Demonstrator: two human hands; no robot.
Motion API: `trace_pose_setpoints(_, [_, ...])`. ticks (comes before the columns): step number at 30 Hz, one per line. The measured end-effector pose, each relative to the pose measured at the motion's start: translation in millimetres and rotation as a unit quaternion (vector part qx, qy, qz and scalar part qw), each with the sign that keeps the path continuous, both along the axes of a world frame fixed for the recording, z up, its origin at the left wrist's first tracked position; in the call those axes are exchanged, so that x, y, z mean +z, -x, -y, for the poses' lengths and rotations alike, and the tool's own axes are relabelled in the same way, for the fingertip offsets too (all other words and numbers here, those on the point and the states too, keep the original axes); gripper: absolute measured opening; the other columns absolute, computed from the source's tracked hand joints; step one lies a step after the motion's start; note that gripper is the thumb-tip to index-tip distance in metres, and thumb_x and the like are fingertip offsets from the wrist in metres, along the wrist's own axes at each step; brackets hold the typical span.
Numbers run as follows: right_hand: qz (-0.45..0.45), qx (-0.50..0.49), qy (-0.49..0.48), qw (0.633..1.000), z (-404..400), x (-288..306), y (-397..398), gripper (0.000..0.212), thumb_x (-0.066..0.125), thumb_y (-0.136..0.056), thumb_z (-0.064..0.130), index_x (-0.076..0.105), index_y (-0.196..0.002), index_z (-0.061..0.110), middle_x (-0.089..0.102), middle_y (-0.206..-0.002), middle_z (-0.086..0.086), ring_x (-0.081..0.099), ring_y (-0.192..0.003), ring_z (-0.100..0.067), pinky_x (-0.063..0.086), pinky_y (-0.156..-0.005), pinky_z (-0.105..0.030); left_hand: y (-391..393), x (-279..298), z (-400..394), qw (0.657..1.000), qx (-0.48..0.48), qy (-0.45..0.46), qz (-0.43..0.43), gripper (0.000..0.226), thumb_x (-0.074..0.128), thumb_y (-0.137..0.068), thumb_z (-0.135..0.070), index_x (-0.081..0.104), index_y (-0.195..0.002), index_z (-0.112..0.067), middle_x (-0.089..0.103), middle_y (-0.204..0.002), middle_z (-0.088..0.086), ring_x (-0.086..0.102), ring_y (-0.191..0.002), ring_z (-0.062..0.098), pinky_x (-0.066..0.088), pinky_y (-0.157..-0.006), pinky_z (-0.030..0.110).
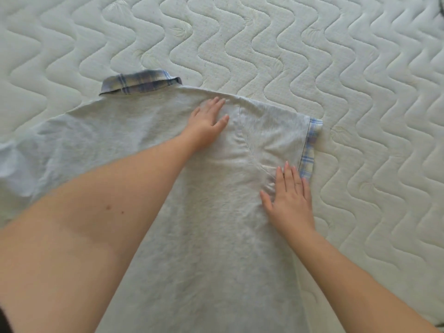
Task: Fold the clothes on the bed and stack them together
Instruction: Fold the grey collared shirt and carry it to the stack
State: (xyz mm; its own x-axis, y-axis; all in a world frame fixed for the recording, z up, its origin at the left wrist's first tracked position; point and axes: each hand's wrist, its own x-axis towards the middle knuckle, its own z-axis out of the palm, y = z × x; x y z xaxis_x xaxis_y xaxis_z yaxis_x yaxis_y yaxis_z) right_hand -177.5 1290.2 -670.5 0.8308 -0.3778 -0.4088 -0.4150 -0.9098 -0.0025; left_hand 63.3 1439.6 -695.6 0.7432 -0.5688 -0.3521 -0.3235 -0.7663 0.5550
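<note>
A light grey short-sleeved shirt [134,131] lies spread back-up on the bed, its blue plaid collar [140,82] at the top and a plaid cuff [310,150] on the right sleeve. My left hand [207,123] lies flat on the right shoulder area, fingers straight. Lower down, my right hand [289,200] presses flat on the cloth below the sleeve, beside a bunch of wrinkles. My left forearm covers part of the shirt's body.
The shirt rests on a white quilted mattress [312,56] with a wavy stitch pattern, which fills the view above and to the right. The shirt's left sleeve [14,164] reaches the left edge of the frame.
</note>
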Motion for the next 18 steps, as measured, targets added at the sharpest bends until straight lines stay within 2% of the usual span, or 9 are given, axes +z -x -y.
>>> trace_pose_setpoints(3, [0.043, -0.011, -0.033, 0.998, -29.6, 14.1, -15.8, 0.071, 0.03, -0.1, 0.05, 0.0, -0.157, 0.019, -0.003, -0.165, 0.0, -0.009, -0.151, -0.014, -0.009, -0.121, -0.035, 17.3, 28.6, -45.2, 0.994, 0.075, 0.074, 0.028, 0.055, 0.051, -0.099, -0.028, 0.034, -0.151, -0.019, 0.038, -0.155, 0.005, 0.034, -0.142, 0.023, 0.026, -0.116, 0.038])
trace_pose_setpoints(6, [0.065, 0.024, -0.084, 0.994, -79.6, 20.6, -39.6, 0.068, 0.034, -0.101, 0.047, 0.005, -0.157, 0.021, 0.001, -0.165, 0.001, -0.006, -0.151, -0.014, -0.005, -0.121, -0.034, 49.3, 43.5, -119.3, 0.989, 0.09, 0.089, 0.082, 0.053, 0.057, -0.094, -0.017, 0.044, -0.145, -0.014, 0.049, -0.146, 0.007, 0.044, -0.134, 0.026, 0.032, -0.109, 0.036])
trace_pose_setpoints(10, [0.075, 0.12, -0.118, 0.983, -160.8, 23.9, -74.8, 0.067, 0.032, -0.101, 0.047, 0.004, -0.157, 0.023, 0.0, -0.165, 0.002, -0.006, -0.151, -0.015, -0.004, -0.119, -0.031, 65.5, 49.0, -230.4, 0.977, 0.125, 0.018, 0.171, 0.056, 0.06, -0.092, -0.013, 0.045, -0.146, -0.01, 0.046, -0.148, 0.011, 0.04, -0.139, 0.029, 0.029, -0.111, 0.041])
trace_pose_setpoints(13, [0.076, 0.168, -0.149, 0.971, -216.2, 25.8, -103.3, 0.066, 0.032, -0.102, 0.047, 0.004, -0.157, 0.025, -0.002, -0.165, 0.004, -0.007, -0.151, -0.014, -0.003, -0.119, -0.032, 57.3, 48.2, -303.6, 0.954, 0.187, -0.058, 0.227, 0.058, 0.059, -0.091, -0.015, 0.043, -0.146, -0.009, 0.042, -0.151, 0.015, 0.034, -0.143, 0.032, 0.024, -0.116, 0.046])
trace_pose_setpoints(15, [0.078, 0.193, -0.171, 0.963, -246.0, 27.3, -121.0, 0.065, 0.031, -0.102, 0.047, 0.002, -0.157, 0.026, -0.003, -0.165, 0.005, -0.008, -0.151, -0.013, -0.006, -0.119, -0.031, 47.0, 46.9, -340.5, 0.936, 0.236, -0.111, 0.235, 0.06, 0.055, -0.094, -0.022, 0.036, -0.151, -0.012, 0.036, -0.155, 0.011, 0.027, -0.147, 0.029, 0.016, -0.119, 0.048])
trace_pose_setpoints(18, [0.08, 0.235, -0.179, 0.952, -282.4, 28.0, -144.9, 0.063, 0.029, -0.104, 0.044, 0.0, -0.157, 0.025, -0.006, -0.165, 0.005, -0.009, -0.15, -0.012, -0.006, -0.119, -0.031, 28.9, 45.3, -379.7, 0.926, 0.293, -0.152, 0.182, 0.065, 0.046, -0.098, -0.038, 0.021, -0.156, -0.019, 0.026, -0.161, 0.005, 0.013, -0.151, 0.023, 0.002, -0.12, 0.048])
